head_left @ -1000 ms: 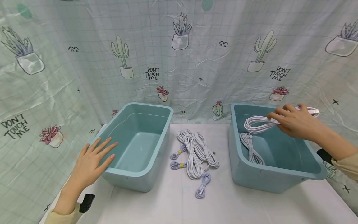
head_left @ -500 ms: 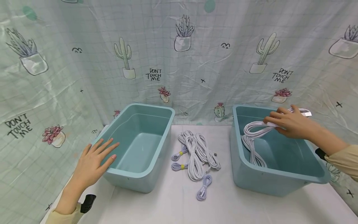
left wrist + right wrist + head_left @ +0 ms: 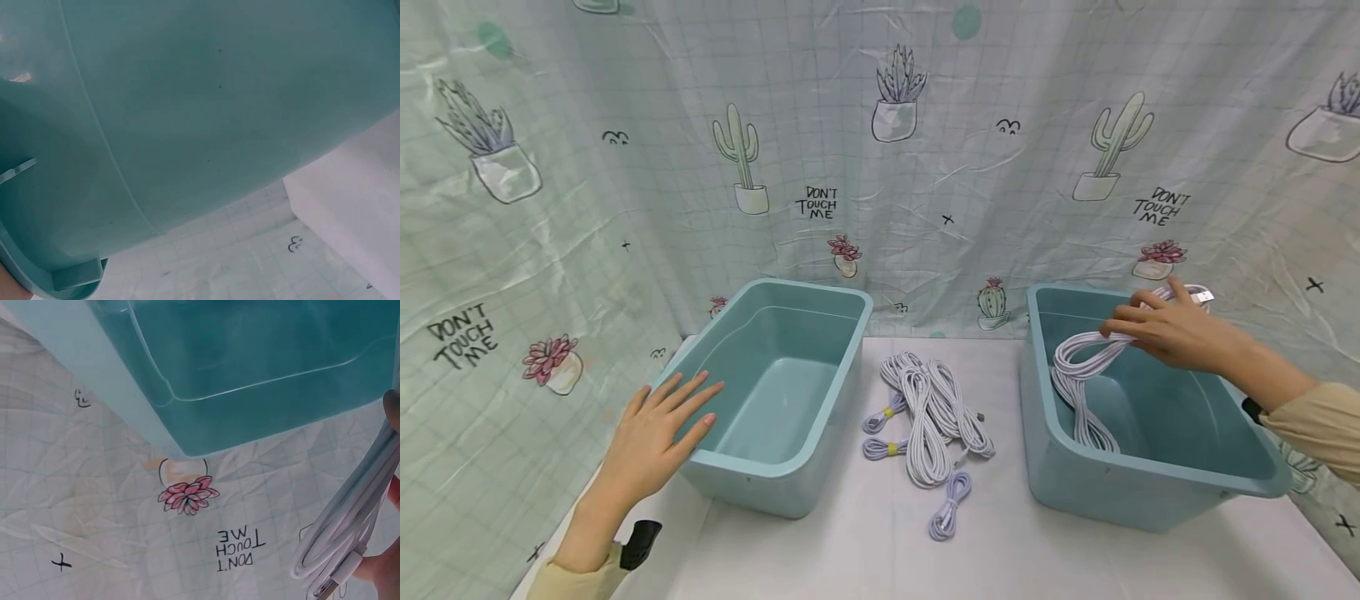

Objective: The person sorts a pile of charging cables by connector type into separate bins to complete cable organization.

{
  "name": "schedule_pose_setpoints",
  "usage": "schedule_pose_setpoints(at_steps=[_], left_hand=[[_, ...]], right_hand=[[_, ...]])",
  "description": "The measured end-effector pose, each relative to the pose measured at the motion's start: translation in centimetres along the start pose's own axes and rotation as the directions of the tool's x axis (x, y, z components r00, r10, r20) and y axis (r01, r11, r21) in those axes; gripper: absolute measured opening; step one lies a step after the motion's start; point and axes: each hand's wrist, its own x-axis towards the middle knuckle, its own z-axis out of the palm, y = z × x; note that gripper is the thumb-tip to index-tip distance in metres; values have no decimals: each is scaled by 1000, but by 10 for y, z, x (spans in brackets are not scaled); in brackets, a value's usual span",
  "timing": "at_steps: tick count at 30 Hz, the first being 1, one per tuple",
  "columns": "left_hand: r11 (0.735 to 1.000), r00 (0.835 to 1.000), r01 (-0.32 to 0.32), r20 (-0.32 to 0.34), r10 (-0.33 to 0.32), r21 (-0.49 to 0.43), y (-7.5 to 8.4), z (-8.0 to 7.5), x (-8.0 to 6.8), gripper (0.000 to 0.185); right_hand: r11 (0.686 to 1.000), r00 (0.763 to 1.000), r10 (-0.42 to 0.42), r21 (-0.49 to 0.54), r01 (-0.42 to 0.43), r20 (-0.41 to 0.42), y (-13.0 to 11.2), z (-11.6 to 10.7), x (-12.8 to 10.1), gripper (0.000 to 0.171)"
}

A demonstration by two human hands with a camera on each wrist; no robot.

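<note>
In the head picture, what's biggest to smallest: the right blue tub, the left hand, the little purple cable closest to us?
1. Right blue tub
2. Left hand
3. Little purple cable

A white cable (image 3: 350,512), wound into a looped bundle, is held aslant over an open blue-green tub (image 3: 1105,492) at the right of the frame. Its rounded loops hang lower left; its metal-tipped plug (image 3: 348,567) juts out upper right. A matching tub (image 3: 752,492) stands left of centre.
</note>
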Motion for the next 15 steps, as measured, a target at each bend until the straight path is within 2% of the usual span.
schedule_pose_setpoints(at_steps=[4,7,10,12,14,15], left_hand=[[1000,1000,0,-4,0,-5,1,0,0,42],[1000,1000,1,-5,-1,-5,1,0,0,42],[1000,1000,-1,-8,1,-4,1,-1,0,42],[1000,1000,-1,-8,1,-6,1,-1,0,42],[1000,1000,0,-8,0,-8,2,-1,0,41],[1000,1000,1,-7,-1,-8,2,-2,0,42]], right_hand=[[1000,1000,-12,-12,12,-11,5,2,-2,31],[1000,1000,23,-17,-23,-4,8,1,-4,58],[997,997,69,-21,-69,23,10,-2,-7,59],[996,995,93,-23,-92,41,10,-4,-8,55],[995,995,95,-36,-93,36,11,-6,-9,25],[995,995,94,-44,-93,28,11,-7,-9,19]])
